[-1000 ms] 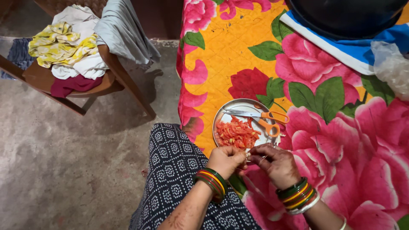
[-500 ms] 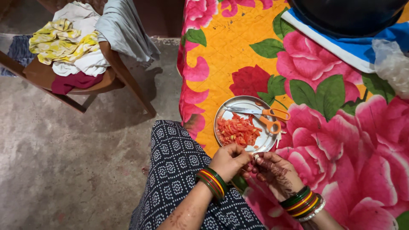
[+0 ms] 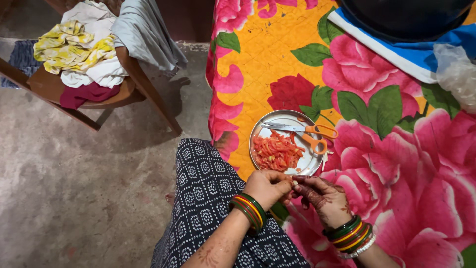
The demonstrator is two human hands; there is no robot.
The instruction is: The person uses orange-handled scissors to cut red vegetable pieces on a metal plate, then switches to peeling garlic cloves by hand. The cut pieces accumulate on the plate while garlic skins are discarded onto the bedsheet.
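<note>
— While you look down, what do your hands hold?

— Your left hand (image 3: 267, 187) and your right hand (image 3: 320, 197) meet just below the plate (image 3: 258, 130). Your fingers are pinched together on a small white bit (image 3: 294, 182). It is too small for me to tell what it is. I cannot tell which hand grips it tighter.

— Where is the plate?

— It sits on the flower cloth (image 3: 396, 164), right next to your knee (image 3: 203, 173). It is round and shiny.

— What is on the plate?

— You have a heap of red cut pieces (image 3: 275, 152) on the side of the plate near you. Orange scissors (image 3: 302, 133) lie across the far side of the plate. Their blades are shut, and the handles hang over the plate's right edge.

— What do you wear on your arms?

— You have green, red and yellow bangles (image 3: 248, 211) on both wrists.

— What else is near the plate?

— Far up and right of the plate you can see a big dark pot (image 3: 401, 20) on a blue and white cloth (image 3: 421, 57). A clear bag (image 3: 453, 74) lies beside that. Far left of the plate, on the grey floor (image 3: 74, 198), stands a wooden chair (image 3: 139, 94) with clothes (image 3: 84, 49) piled on it.
</note>
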